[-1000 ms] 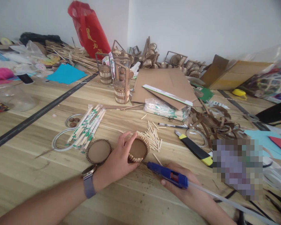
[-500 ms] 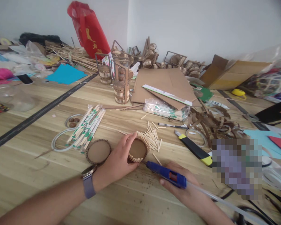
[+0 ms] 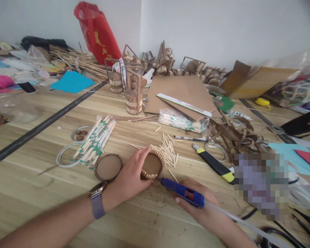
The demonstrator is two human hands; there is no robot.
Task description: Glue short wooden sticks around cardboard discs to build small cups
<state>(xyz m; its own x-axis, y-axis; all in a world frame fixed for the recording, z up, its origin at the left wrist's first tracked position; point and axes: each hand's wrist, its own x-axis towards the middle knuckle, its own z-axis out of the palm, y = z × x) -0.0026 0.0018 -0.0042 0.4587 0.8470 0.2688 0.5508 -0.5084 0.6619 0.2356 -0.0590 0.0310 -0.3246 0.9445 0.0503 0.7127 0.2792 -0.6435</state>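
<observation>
Item: one round stick-walled cup [image 3: 152, 164], on the wooden table [image 3: 129, 225], mouth facing up. Left hand [image 3: 130, 174]: at the cup's left side, fingers reaching to the far rim, thumb along the near side, gripping it. Right hand [image 3: 205, 206]: wrapped about a blue glue gun [image 3: 182, 192], fingers mostly out of sight beneath. Gun's long axis: slanting from lower right up to the nozzle [image 3: 158, 178] at upper left, clear glue stick [image 3: 248, 225] trailing behind. Governing relation: cup ahead and to the left of the right-hand grip, nozzle at its near right edge, contact or slight gap not discernible. Nearer hand: the left, touching. Adjacent: ridge-edged cardboard disc [image 3: 108, 167], left of the cup; short loose sticks [image 3: 170, 150], beyond its right side
</observation>
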